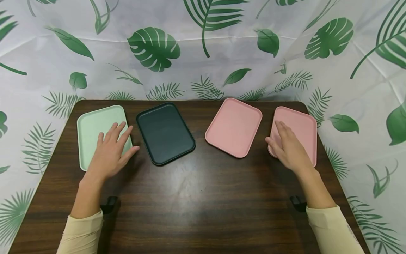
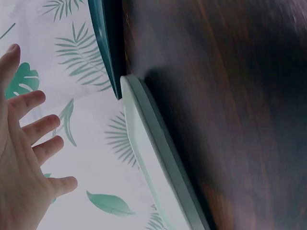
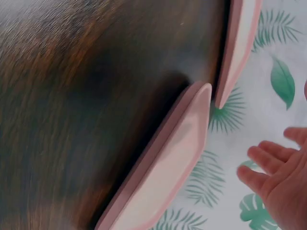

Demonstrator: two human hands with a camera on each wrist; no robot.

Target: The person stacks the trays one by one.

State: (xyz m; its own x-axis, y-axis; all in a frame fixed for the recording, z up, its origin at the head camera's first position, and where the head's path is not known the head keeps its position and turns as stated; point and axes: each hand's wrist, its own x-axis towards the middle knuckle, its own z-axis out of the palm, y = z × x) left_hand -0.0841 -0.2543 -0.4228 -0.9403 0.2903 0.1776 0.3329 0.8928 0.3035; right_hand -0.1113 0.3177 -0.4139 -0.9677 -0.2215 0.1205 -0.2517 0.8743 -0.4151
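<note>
My left hand [image 1: 109,152] hovers over the mint green tray [image 1: 90,132] at the left, fingers spread and holding nothing. In the left wrist view a gap shows between that hand [image 2: 26,148] and the tray's rim [image 2: 158,139]. Over the pink tray [image 1: 302,128] at the far right hangs my right hand [image 1: 290,148], its fingers extended and nothing in them. The right wrist view shows this hand [image 3: 283,177] apart from the pink tray [image 3: 163,167] as well. Both trays lie flat on the table, partly covered by the hands in the head view.
Between the hands lie a dark green tray [image 1: 166,134] and a second pink tray [image 1: 234,127], both turned at an angle near the back edge. The table [image 1: 190,211] is dark wood. A white leaf-patterned cloth [image 1: 104,49] hangs behind it.
</note>
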